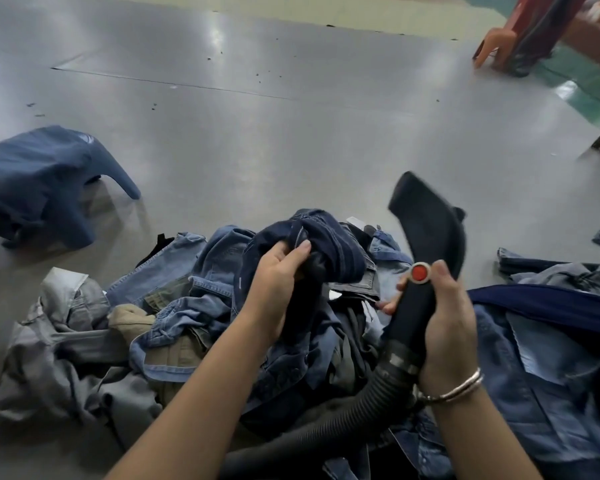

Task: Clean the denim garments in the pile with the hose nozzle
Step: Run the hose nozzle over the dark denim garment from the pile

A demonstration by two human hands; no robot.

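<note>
You have a dark navy denim garment (pixel 326 244) bunched and lifted above the pile (pixel 194 306) of crumpled blue and grey denim on the floor; the black hose nozzle (pixel 426 230) angles up just right of it, mouth tilted away

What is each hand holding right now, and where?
Left hand grips a bunched dark denim garment; right hand holds the hose nozzle by its handle.

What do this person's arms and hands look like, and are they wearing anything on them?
Both forearms are bare, with no sleeves or gloves in view. The left hand wears nothing that shows: no ring, watch or band. The right hand has thin silver-coloured bangles around the wrist, a few stacked close together. Fingernails are short and look unpainted.
</note>
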